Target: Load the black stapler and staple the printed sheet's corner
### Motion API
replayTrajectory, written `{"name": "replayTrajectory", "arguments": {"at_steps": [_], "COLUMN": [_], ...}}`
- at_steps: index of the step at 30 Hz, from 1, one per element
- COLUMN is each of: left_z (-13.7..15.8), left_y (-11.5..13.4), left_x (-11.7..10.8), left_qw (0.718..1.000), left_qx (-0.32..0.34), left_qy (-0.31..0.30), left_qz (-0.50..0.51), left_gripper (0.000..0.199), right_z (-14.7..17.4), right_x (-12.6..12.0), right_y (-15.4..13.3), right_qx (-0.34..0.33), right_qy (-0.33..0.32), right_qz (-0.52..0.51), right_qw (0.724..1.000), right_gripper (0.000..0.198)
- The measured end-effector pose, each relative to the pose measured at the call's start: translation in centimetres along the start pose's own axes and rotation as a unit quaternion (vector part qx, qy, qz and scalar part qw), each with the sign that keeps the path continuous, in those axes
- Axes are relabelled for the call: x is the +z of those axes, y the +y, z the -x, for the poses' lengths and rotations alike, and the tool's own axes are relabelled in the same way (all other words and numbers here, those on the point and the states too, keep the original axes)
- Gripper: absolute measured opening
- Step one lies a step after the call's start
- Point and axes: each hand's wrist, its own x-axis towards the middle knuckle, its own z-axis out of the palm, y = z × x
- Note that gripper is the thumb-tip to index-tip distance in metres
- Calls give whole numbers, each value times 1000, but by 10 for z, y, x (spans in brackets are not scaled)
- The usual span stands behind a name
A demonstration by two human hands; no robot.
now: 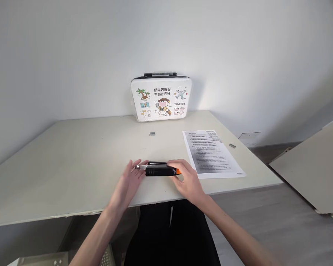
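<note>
A black stapler (pixel 161 170) with an orange patch is held level over the near part of the table. My right hand (pixel 190 181) is closed around its right end, thumb below and fingers on top. At its left end a silver metal piece sticks out past the black body. My left hand (pixel 131 181) is right beside that metal tip, fingers stretched out and apart. Some of its fingers pass behind the tip; whether they touch it is unclear. Beyond the stapler lies a small grey strip of staples (pixel 152 133).
A printed sheet of paper (pixel 211 153) lies on the right of the white table (pixel 80 162), with another small grey strip (pixel 232 146) beside it. A white cartoon-printed case (pixel 161 99) stands upright against the wall. The table's front edge is close to my forearms.
</note>
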Motion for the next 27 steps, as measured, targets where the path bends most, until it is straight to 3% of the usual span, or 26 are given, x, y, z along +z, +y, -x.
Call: {"name": "replayTrajectory", "arguments": {"at_steps": [4,9,16,22,24,27], "left_z": [-5,-2,4,11,14,19], "left_y": [-4,-10,-13,-15,-15,-13], "left_x": [9,7,-9,-19,-21,-23], "left_qw": [988,971,973,972,975,983], "left_qx": [-98,-117,-82,-35,-26,-2], "left_qy": [6,23,46,73,83,85], "left_qz": [121,209,209,221,205,161], "left_gripper": [35,25,21,19,19,19], "right_z": [1,7,10,2,0,2], "right_x": [3,6,9,9,7,5], "right_y": [-5,-6,-4,-9,-11,-14], "right_qx": [-155,-227,-245,-227,-203,-115], "right_qy": [31,5,-20,50,71,88], "right_qz": [58,98,103,83,71,42], "right_qw": [986,969,964,969,974,989], "right_gripper": [45,41,48,48,48,41]}}
